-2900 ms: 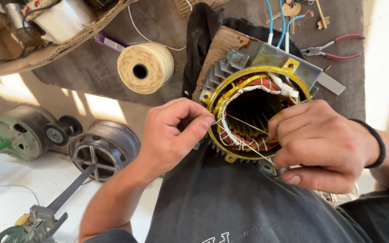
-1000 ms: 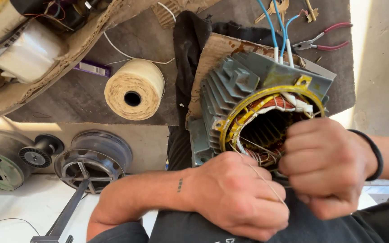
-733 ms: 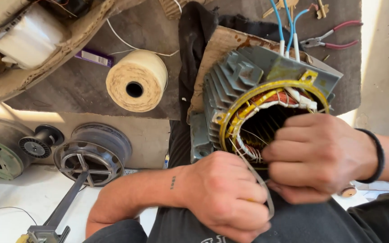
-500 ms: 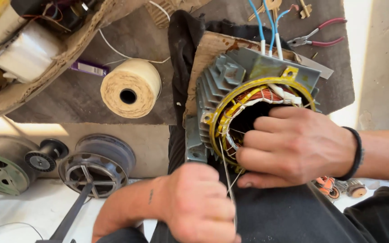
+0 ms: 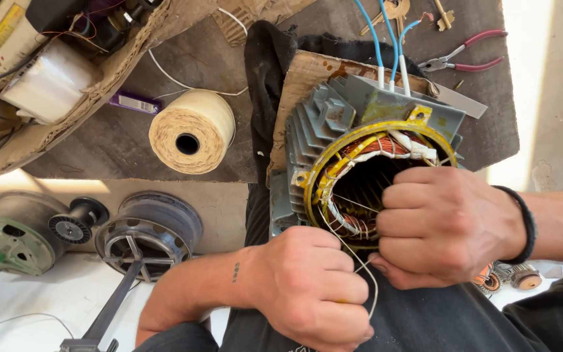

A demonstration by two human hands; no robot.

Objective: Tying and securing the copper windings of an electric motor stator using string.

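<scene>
A grey finned motor stator [image 5: 333, 130] with a yellow-lined rim and copper windings [image 5: 376, 146] rests on my lap, on dark cloth. My left hand [image 5: 307, 290] is closed below the stator's rim, pulling a thin pale cord [image 5: 366, 274] that loops out of the windings. My right hand [image 5: 444, 225] is curled over the stator's lower right rim, fingers pressed on the windings and the cord. A black band circles my right wrist. Blue and white leads [image 5: 386, 45] rise from the stator's top.
A spool of cream twine [image 5: 192, 130] lies on the dark mat to the left. Red-handled pliers [image 5: 467, 58] lie at top right. Round motor end covers [image 5: 148, 228] and a green-edged part [image 5: 8, 231] sit at lower left. A cardboard tray of parts [image 5: 47, 78] fills top left.
My left hand dropped from the stator's rim toward me, drawing the cord out. My right hand shifted over the lower right windings. The view swung slightly.
</scene>
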